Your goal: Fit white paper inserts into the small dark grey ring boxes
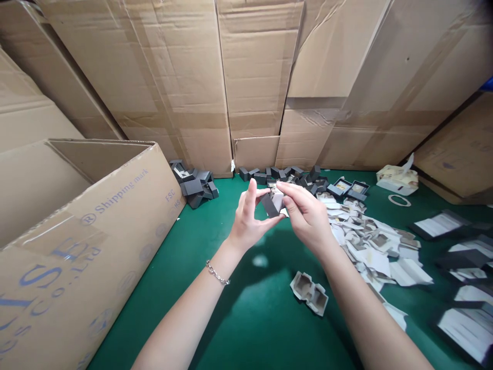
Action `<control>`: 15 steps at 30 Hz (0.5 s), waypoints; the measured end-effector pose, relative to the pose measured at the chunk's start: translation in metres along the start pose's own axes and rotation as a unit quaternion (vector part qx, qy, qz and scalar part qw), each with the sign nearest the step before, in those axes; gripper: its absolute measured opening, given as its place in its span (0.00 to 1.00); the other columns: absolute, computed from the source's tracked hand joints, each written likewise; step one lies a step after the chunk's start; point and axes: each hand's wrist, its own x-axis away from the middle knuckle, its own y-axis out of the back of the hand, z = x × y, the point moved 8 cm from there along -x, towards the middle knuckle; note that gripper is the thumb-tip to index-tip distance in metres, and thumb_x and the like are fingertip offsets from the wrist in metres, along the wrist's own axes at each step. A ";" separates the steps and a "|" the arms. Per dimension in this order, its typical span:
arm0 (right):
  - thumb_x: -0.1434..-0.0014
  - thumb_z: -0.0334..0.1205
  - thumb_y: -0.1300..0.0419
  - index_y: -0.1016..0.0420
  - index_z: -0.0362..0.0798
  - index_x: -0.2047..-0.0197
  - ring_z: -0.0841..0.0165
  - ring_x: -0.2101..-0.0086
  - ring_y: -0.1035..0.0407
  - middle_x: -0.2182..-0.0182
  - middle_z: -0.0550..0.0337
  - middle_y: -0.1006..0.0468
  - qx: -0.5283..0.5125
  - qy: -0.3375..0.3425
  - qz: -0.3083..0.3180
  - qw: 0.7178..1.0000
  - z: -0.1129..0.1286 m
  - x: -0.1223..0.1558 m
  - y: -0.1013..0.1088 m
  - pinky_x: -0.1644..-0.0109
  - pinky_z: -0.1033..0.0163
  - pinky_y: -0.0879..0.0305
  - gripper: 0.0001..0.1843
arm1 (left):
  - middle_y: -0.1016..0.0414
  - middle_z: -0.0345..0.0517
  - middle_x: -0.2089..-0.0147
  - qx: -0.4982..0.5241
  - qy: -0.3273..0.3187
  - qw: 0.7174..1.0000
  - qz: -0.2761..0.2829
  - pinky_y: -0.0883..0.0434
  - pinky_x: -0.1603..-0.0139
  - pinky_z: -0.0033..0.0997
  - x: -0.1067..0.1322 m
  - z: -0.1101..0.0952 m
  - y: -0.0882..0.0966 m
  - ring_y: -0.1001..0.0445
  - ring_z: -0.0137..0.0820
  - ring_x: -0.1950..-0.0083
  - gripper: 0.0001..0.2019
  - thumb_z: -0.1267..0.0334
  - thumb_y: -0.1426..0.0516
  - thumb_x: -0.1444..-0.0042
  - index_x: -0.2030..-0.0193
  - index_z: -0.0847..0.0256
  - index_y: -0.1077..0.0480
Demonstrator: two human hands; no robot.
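Note:
Just above the green table, my left hand (245,220) grips a small black box (270,206) between thumb and fingers, its index finger pointing up. My right hand (308,211) pinches a whitish piece (277,196) at the box's opening; whether it is card or foam I cannot tell. Fingers hide part of both. Nearer to me, below the right wrist, a grey moulded cardboard insert (309,293) with two hollows lies on the table.
A large open carton (127,226) stands at left. Small black boxes (196,185) are piled beside it, with more boxes (269,176) along the back. Grey-white scraps (377,252) heap at right, near open dark boxes (442,223), a tissue pack (398,179) and a white ring (399,200).

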 end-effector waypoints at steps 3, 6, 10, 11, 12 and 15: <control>0.37 0.43 0.52 0.27 0.53 0.53 0.63 0.52 0.31 0.54 0.57 0.24 -0.021 -0.005 0.016 1.000 -0.002 -0.001 0.000 0.47 0.54 0.34 0.15 | 0.30 0.53 0.51 -0.011 -0.021 1.000 -0.001 0.27 0.55 0.36 0.002 -0.005 -0.001 0.30 0.35 0.51 0.51 0.58 0.38 0.50 0.32 0.53 0.73; 0.37 0.43 0.50 0.27 0.53 0.56 0.64 0.56 0.30 0.58 0.57 0.23 -0.043 -0.014 0.041 0.998 -0.005 -0.002 -0.001 0.52 0.58 0.33 0.13 | 0.30 0.53 0.52 -0.029 -0.040 0.999 -0.007 0.27 0.57 0.36 0.003 -0.010 -0.002 0.29 0.35 0.52 0.52 0.59 0.38 0.50 0.32 0.52 0.74; 0.37 0.43 0.50 0.27 0.52 0.59 0.65 0.58 0.30 0.60 0.56 0.23 -0.054 -0.010 0.050 0.997 -0.004 -0.003 -0.002 0.53 0.59 0.33 0.12 | 0.29 0.51 0.53 -0.058 -0.075 0.995 -0.028 0.28 0.57 0.38 0.004 -0.016 -0.001 0.29 0.34 0.55 0.51 0.61 0.37 0.51 0.32 0.52 0.71; 0.37 0.43 0.50 0.27 0.52 0.59 0.64 0.57 0.30 0.60 0.56 0.24 -0.053 -0.007 0.052 0.997 -0.004 -0.003 -0.002 0.53 0.58 0.33 0.12 | 0.29 0.52 0.53 -0.064 -0.084 0.994 -0.031 0.28 0.57 0.39 0.004 -0.017 -0.001 0.29 0.34 0.55 0.51 0.61 0.37 0.51 0.32 0.52 0.70; 0.37 0.44 0.50 0.27 0.52 0.59 0.64 0.57 0.30 0.60 0.56 0.23 -0.052 -0.004 0.055 0.997 -0.003 -0.003 -0.003 0.52 0.58 0.33 0.12 | 0.29 0.52 0.53 -0.068 -0.091 0.993 -0.031 0.28 0.57 0.39 0.005 -0.018 -0.001 0.29 0.34 0.56 0.50 0.61 0.37 0.51 0.32 0.52 0.70; 0.37 0.45 0.51 0.25 0.52 0.59 0.64 0.57 0.30 0.60 0.56 0.23 -0.044 -0.007 0.063 0.997 -0.005 -0.003 -0.005 0.52 0.57 0.33 0.14 | 0.29 0.52 0.53 -0.076 -0.102 0.992 -0.027 0.28 0.58 0.39 0.006 -0.017 -0.002 0.29 0.35 0.56 0.50 0.61 0.37 0.51 0.32 0.51 0.70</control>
